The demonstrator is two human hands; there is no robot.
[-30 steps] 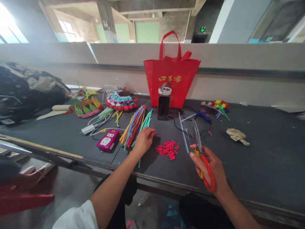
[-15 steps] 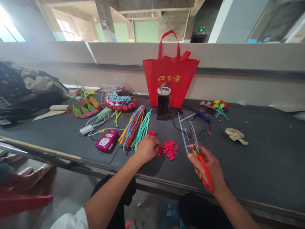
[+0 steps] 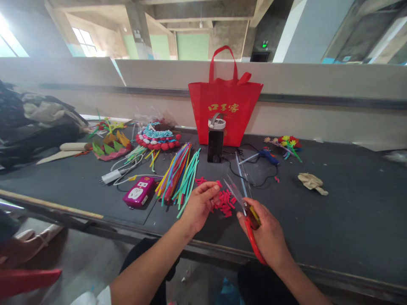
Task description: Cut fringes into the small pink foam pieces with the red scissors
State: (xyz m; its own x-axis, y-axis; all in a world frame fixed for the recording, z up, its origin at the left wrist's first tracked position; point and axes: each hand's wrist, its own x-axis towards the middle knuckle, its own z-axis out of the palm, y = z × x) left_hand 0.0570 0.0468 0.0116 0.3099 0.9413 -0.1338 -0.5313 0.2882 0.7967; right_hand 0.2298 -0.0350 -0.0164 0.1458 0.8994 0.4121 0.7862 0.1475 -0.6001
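My left hand (image 3: 201, 204) is closed in a pinch on a small red piece (image 3: 219, 184), raised over the table. Below and beside its fingers lies a pile of short red pieces (image 3: 227, 208), partly hidden by the hand. More red pieces (image 3: 199, 180) lie behind the wrist. My right hand (image 3: 267, 231) is wrapped round scissors (image 3: 251, 237) with red and yellow handles. Their blades point up and left toward my left fingertips, a short gap away from the red piece. Left of my left hand rests a bundle of multicoloured fuzzy sticks (image 3: 173, 178) with green ones (image 3: 188, 182).
A red bag (image 3: 225, 101) stands at the back, with a phone (image 3: 215, 146) leaning before it. A purple power socket (image 3: 139, 192) and white cable lie left. A blue glue gun (image 3: 269, 156) with black cord, craft flowers (image 3: 288, 144) and a crumpled beige cloth (image 3: 312, 183) are right.
My left hand has moved from the red pieces by the sticks and risen with one piece. My right hand has brought the scissors leftward, toward my left hand.
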